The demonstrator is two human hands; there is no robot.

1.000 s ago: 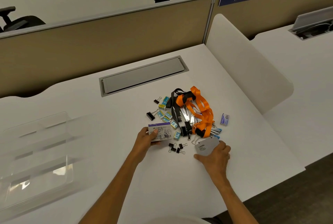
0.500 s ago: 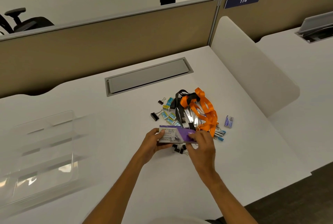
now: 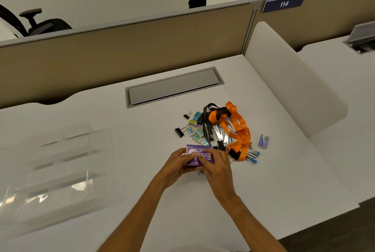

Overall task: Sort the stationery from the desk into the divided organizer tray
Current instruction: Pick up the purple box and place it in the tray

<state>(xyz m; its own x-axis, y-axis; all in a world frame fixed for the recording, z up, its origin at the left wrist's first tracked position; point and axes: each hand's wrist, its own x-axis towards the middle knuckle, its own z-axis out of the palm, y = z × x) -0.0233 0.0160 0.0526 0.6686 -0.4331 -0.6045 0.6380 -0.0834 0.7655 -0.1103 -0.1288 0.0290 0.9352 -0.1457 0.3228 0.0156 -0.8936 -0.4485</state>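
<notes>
A purple box [image 3: 199, 155] sits between both hands at the near edge of the stationery pile. My left hand [image 3: 178, 165] grips its left end and my right hand [image 3: 216, 165] covers its right end, thumbs pressed on top. Behind it lie orange lanyards [image 3: 236, 128], a black lanyard [image 3: 207, 123], metal clips [image 3: 220, 133], small blue staple boxes [image 3: 197, 133], two black binder clips [image 3: 179, 132] and a small purple packet [image 3: 263, 141]. The clear divided organizer tray [image 3: 58, 162] stands on the desk at the left, apart from the hands.
A grey cable hatch [image 3: 174, 87] is set into the white desk behind the pile. A tan partition [image 3: 121, 48] closes the back, and a white side divider [image 3: 290, 77] rises at the right. The desk's front edge runs near my forearms.
My right hand left the grey card at the right, came over to the purple box and closed on it beside my left hand. The box now shows its purple top.
</notes>
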